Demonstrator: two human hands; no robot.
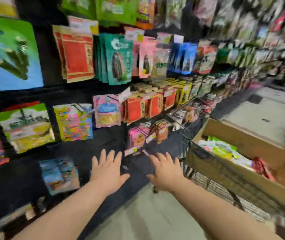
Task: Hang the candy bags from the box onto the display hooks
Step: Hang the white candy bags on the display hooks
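Observation:
The picture is blurred by motion. My left hand (107,172) and my right hand (166,172) are stretched out side by side, palms down, fingers spread, both empty, in front of the lower part of the black display wall. A cardboard box (242,177) sits in a wire cart at the right and holds candy bags (222,148), green, white and red. Display hooks (111,97) with hanging bags run along the wall: a pink-and-blue bag (106,110), a yellow multicoloured bag (74,122) and a blue bag (60,174) just left of my left hand.
The black wire cart (212,186) stands close on my right, its corner near my right hand. Rows of hanging snack bags (119,58) fill the wall above and recede down the aisle. The grey floor (148,215) lies below my arms.

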